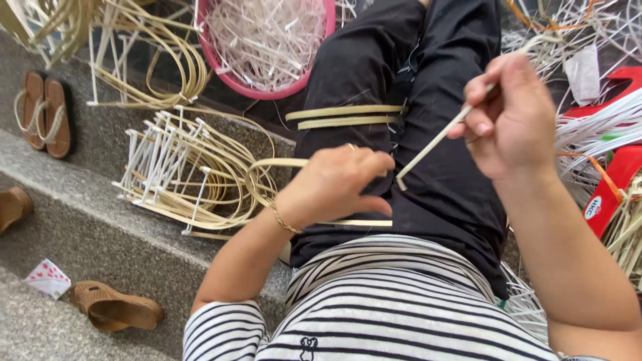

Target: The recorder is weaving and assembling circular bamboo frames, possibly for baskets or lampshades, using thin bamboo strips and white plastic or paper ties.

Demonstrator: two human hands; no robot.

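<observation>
A: Sitting on grey stone steps (pixel 80 220), black-trousered lap (pixel 428 134) serving as the worktop. Resting beside the left knee: a heap of bent cane frames (pixel 180 174) with white cross-pieces. Above that, a pink basin (pixel 267 90) full of pale offcuts.

B: And lying over on the other side?

A: Spilling out at the right edge, a bundle of white strips (pixel 595 130) over something red. Lying across the thigh, two flat cane strips (pixel 344 117), untouched.

B: Doing what, the hands?

A: Left hand (pixel 334 184) curled shut around a looped cane band (pixel 267 170), fingers folded in, thumb pressing underneath. Right hand (pixel 511 117) pinching a thin pale splint (pixel 435 144) between thumb and forefinger, raised over the lap, lower tip angling down close to the left knuckles.

B: Risking anything from here?

A: Probably cracking the splint, bending it too sharply near the tip. Possibly springing the loop open, loosening the left grip. Maybe poking a finger too, pushing the splint end in blind behind the knuckles.

B: Smaller bits?

A: Lying on the steps, several brown sandals (pixel 114 309); beside the nearest, a scrap of starred paper (pixel 48 277).
</observation>
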